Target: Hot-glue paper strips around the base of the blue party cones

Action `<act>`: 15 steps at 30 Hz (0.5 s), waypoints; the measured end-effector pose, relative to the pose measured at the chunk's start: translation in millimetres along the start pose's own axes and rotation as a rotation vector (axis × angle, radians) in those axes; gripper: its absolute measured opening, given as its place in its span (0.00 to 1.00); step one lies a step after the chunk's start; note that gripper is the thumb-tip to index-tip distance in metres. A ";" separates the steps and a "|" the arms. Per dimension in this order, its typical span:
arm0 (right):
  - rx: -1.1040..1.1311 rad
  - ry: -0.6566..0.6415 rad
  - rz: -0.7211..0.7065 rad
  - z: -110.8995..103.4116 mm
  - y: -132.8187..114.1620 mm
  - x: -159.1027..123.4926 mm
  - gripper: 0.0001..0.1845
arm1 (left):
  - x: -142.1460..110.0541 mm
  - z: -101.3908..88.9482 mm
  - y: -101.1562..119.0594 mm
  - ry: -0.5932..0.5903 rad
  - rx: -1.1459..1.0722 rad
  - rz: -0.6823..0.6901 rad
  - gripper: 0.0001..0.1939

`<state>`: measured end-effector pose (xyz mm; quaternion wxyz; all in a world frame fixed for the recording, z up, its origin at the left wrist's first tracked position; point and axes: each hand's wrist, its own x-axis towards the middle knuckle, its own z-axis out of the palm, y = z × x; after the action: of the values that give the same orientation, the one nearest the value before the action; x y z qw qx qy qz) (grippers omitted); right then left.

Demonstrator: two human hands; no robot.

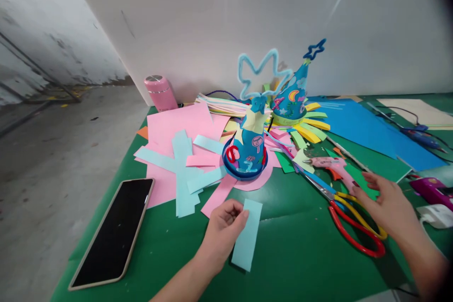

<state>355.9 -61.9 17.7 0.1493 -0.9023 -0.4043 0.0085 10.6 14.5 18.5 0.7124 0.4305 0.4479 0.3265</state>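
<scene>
The left hand (224,226) pinched a pale-blue strip (249,235) at six o'clock; the right hand (385,200), fingers spread, hung by the glue gun (331,163) at four, scissors (329,193) lying between. A phone (113,236) lay at eight, a flask (162,94) at ten.

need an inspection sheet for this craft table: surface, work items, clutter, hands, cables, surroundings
Surface: green covering, paper spread over its back part
Work items: light-blue strip; pink glue gun; front cone and rear cone, both star-topped
Clutter: loose strips, scissors, phone, pink bottle
Hands: left hand pinches the light-blue strip; right hand open by the glue gun's handle, contact unclear
Cables: dark cord over cream paper, far right
Surroundings: pale panel behind, grey floor left
</scene>
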 end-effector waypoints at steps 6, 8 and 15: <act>-0.009 -0.124 -0.031 15.4 -2.7 19.0 0.28 | -0.6 0.8 0.8 0.004 0.027 0.042 0.12; 0.013 -0.131 -0.015 17.1 -4.0 21.3 0.26 | -0.8 0.5 0.6 -0.001 0.039 0.054 0.12; 0.221 -0.130 0.117 8.4 0.4 18.7 0.22 | -1.8 1.0 -1.8 -0.047 0.085 0.078 0.11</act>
<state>367.7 -46.2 11.5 0.2203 -0.9000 -0.3565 0.1202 10.9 11.9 17.7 0.6904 0.4853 0.4272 0.3244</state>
